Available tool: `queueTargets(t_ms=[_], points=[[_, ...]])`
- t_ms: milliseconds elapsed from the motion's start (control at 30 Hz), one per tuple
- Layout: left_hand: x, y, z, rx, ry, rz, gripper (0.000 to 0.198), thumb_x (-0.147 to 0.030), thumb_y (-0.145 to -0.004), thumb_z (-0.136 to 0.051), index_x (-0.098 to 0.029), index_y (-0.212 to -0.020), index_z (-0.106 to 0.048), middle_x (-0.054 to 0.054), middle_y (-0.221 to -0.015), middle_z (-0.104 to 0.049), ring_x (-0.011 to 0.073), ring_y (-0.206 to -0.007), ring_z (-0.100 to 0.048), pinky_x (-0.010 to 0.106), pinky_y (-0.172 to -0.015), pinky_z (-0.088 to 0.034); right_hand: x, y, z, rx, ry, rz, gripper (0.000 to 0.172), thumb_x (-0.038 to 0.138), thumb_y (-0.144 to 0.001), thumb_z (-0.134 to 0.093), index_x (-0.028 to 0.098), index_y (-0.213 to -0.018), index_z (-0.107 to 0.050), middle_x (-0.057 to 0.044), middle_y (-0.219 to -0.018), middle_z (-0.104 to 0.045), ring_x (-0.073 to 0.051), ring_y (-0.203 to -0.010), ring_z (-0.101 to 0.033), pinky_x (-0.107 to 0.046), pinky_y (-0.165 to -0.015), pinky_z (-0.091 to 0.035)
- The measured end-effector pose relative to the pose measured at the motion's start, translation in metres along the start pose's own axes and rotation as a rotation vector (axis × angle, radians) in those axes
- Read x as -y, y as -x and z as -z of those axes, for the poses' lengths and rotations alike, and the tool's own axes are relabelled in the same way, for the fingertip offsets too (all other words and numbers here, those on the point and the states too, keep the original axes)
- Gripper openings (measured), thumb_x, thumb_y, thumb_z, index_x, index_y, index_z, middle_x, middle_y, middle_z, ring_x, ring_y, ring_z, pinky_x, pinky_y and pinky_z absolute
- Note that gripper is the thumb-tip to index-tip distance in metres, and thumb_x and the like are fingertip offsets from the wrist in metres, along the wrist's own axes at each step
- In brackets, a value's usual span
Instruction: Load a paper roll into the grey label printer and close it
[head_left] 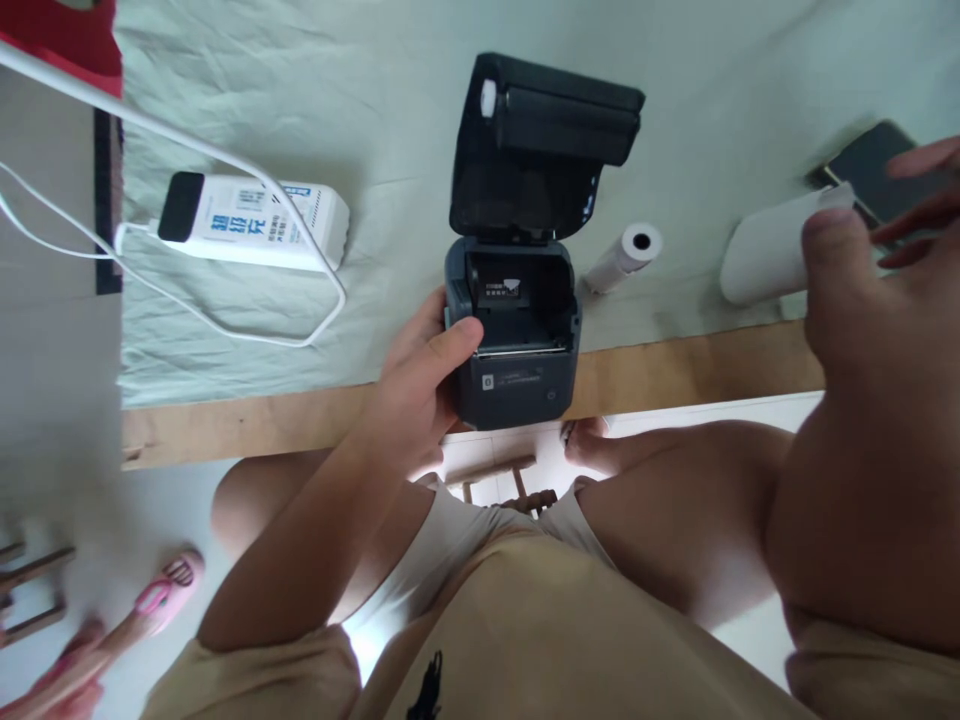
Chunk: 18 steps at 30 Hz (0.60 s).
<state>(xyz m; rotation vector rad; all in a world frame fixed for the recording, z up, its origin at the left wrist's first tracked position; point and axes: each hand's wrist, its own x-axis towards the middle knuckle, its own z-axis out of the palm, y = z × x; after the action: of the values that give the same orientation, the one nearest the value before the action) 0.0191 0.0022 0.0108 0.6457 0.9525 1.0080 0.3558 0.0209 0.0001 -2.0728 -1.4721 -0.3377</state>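
My left hand grips the left side of a dark grey portable label printer, thumb on its rim. The printer's lid stands raised, and its paper bay holds no roll. To the right of the printer, a small white paper roll with a dark core hole lies on the cloth. My right hand is at the right edge, its thumb pressed on a white curved sheet that looks like paper. Its other fingers are partly spread behind the sheet. Beyond the sheet lies a dark flat object.
A pale green cloth covers the table, with a bare wooden front edge. At left sits a white power strip with a black plug and looping white cable. Another person's foot in a pink sandal is at lower left.
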Motion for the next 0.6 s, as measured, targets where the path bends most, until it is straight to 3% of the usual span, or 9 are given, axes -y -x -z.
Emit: queueTargets(t_ms=[100,167,300,367,500,600], points=[[0.000,-0.001,-0.001,0.001,0.002,0.001,0.028,-0.042,-0.086,-0.080,-0.019,-0.098,-0.069,-0.001,-0.073,-0.070,0.0128,-0.056,-0.065,0.022,-0.047,-0.052,0.000,0.005,-0.005,-0.005,0.082,0.029,0.069,0.048,-0.054,-0.093,0.019,-0.112,-0.070,-0.013,-0.113,-0.072,-0.026,-0.099,-0.064,-0.045,-0.083,-0.046],[-0.001,-0.001,-0.002,0.004,-0.014,0.003,0.029,-0.045,-0.085,-0.080,-0.019,-0.094,-0.068,-0.001,-0.069,-0.067,0.0153,-0.056,-0.066,0.025,-0.049,-0.054,0.001,0.007,-0.010,0.062,0.117,0.009,0.073,0.050,-0.050,-0.096,0.023,-0.112,-0.069,-0.012,-0.114,-0.069,-0.029,-0.108,-0.062,-0.047,-0.090,-0.046],[-0.001,-0.002,-0.004,0.004,-0.030,-0.019,0.030,-0.046,-0.085,-0.079,-0.019,-0.091,-0.067,0.000,-0.070,-0.067,0.0148,-0.054,-0.065,0.026,-0.048,-0.053,0.011,0.005,-0.014,0.211,0.145,-0.107,0.053,0.034,-0.060,-0.090,0.026,-0.107,-0.067,-0.009,-0.099,-0.067,-0.028,-0.099,-0.063,-0.046,-0.088,-0.045],[-0.001,-0.002,-0.004,0.006,-0.031,-0.016,0.029,-0.046,-0.085,-0.079,-0.019,-0.092,-0.067,0.001,-0.072,-0.069,0.0143,-0.052,-0.064,0.026,-0.047,-0.052,0.017,0.004,-0.012,0.236,0.108,-0.140,0.051,0.031,-0.060,-0.089,0.025,-0.106,-0.065,-0.007,-0.093,-0.066,-0.025,-0.091,-0.063,-0.044,-0.086,-0.044],[-0.002,-0.003,-0.006,-0.017,-0.042,-0.017,0.027,-0.044,-0.085,-0.078,-0.020,-0.092,-0.068,0.001,-0.072,-0.069,0.0173,-0.061,-0.070,0.026,-0.051,-0.054,0.029,0.013,-0.005,0.234,-0.209,0.068,0.068,0.044,-0.065,-0.086,0.027,-0.123,-0.055,-0.006,-0.098,-0.065,-0.020,-0.085,-0.060,-0.039,-0.079,-0.045],[-0.004,-0.003,-0.008,-0.032,-0.048,-0.015,0.026,-0.043,-0.084,-0.078,-0.019,-0.090,-0.067,0.001,-0.073,-0.070,0.0149,-0.059,-0.067,0.024,-0.048,-0.051,0.039,0.023,-0.005,0.284,-0.474,0.256,0.072,0.036,-0.073,-0.079,0.030,-0.137,-0.044,-0.006,-0.104,-0.067,-0.020,-0.090,-0.062,-0.036,-0.077,-0.048]])
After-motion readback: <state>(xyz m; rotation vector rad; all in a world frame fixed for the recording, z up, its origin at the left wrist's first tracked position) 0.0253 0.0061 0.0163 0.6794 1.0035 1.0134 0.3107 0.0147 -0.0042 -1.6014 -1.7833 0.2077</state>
